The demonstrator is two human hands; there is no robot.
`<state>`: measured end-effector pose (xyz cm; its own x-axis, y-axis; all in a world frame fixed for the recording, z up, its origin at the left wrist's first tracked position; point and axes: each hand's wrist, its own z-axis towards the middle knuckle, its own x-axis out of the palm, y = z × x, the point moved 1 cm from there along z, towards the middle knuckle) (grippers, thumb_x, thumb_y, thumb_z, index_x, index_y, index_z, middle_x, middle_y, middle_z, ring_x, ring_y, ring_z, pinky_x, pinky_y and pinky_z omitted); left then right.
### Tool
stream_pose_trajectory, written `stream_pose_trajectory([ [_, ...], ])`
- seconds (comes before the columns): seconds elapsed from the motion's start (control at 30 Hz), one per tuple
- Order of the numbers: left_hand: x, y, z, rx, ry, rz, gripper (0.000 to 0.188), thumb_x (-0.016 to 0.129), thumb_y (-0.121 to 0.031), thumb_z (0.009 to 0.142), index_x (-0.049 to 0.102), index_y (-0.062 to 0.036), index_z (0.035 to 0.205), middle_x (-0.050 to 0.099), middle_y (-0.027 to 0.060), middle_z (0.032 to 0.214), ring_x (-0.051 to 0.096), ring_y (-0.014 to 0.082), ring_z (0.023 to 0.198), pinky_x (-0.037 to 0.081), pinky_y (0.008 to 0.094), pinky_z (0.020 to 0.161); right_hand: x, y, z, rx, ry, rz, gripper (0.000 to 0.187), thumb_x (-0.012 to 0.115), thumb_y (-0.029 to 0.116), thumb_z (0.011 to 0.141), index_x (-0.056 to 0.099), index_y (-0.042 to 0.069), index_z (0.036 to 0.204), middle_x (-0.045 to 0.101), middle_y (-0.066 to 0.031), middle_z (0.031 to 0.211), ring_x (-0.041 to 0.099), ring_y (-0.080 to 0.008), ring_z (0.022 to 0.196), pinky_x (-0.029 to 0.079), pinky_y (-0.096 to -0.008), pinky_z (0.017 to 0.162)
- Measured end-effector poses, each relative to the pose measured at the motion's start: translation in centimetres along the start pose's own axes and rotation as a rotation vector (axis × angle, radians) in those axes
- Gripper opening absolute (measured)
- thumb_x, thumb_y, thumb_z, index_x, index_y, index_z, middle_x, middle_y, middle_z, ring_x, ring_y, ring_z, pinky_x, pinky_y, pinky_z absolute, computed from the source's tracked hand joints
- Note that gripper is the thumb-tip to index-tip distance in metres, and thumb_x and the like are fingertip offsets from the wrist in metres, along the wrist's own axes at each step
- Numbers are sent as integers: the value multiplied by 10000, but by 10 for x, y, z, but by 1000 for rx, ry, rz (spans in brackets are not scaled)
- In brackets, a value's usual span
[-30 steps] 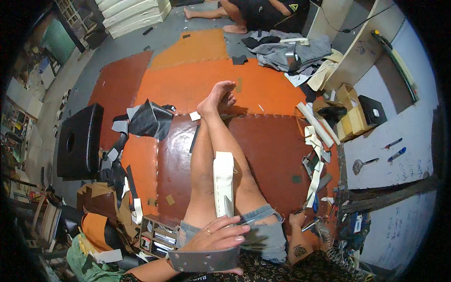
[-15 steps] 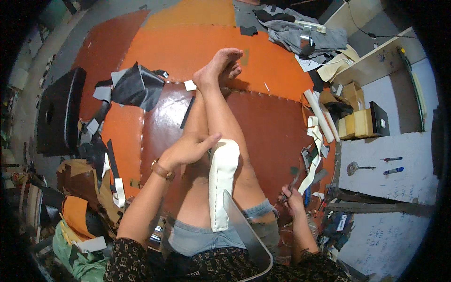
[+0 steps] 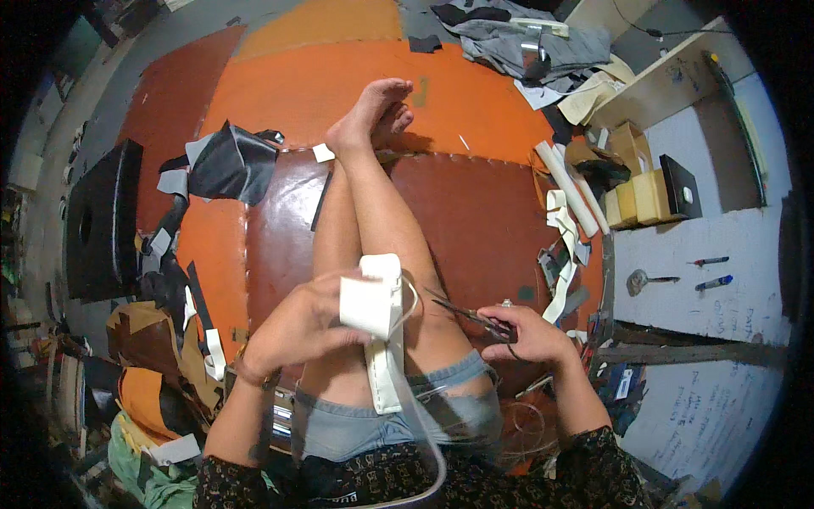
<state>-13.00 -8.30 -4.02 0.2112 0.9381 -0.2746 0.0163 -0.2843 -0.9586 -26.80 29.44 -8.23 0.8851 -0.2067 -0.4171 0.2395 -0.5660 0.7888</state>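
Note:
I sit on the floor with my bare legs (image 3: 373,204) stretched out over the mats. My left hand (image 3: 301,322) grips a cream-white strip of material (image 3: 377,314), folded over near its top, above my lap. The strip's lower part hangs down across my denim shorts (image 3: 339,424). A clear curved plastic sheet (image 3: 428,433) lies against my lap under it. My right hand (image 3: 526,335) holds dark scissors (image 3: 462,312), their blades pointing left toward the strip without touching it.
Orange and brown foam mats (image 3: 492,212) cover the floor. Black and grey material scraps (image 3: 225,161) lie at left beside a black box (image 3: 102,220). White strips and rolls (image 3: 564,212), small cardboard boxes (image 3: 636,199) and a wooden shelf (image 3: 670,76) are at right. Grey cloth (image 3: 526,38) lies at the top.
My left hand has folded the strip's top over and lifted it. My right hand rose from the floor at my right side, now holding scissors toward the strip.

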Motion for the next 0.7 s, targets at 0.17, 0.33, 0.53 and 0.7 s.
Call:
stream_pose_trajectory([
  [0.17,16,-6,-27,-77,129,92,320,810,-37,818,834,-137,1121,787,13,1238,623,361,1325,444,492,1182,-13,5,14,-29,59,24,786,922,447,817,626,45,1425,697,-152,1133,668,-289,1073,523,-399,941],
  [0.33,19,-18,-31,-79,196,100,346,765,11,774,826,-119,1089,797,44,1208,619,374,1343,438,500,1199,-30,24,36,-33,142,-27,784,936,440,811,642,21,1405,686,-126,1069,659,-247,985,529,-374,865],
  [0.53,10,-31,-21,-15,55,145,292,738,22,807,808,-80,1071,793,124,1103,733,352,1098,527,460,1090,-51,43,68,-52,245,-160,790,911,521,810,663,72,1412,696,-138,1059,672,-283,979,540,-396,890],
  [0.7,-12,-13,21,-237,-292,219,180,725,-123,960,786,22,1047,785,192,907,741,163,799,576,360,740,-65,46,87,32,421,-159,852,869,582,836,620,66,1467,693,-174,1185,661,-345,1146,504,-421,1032],
])
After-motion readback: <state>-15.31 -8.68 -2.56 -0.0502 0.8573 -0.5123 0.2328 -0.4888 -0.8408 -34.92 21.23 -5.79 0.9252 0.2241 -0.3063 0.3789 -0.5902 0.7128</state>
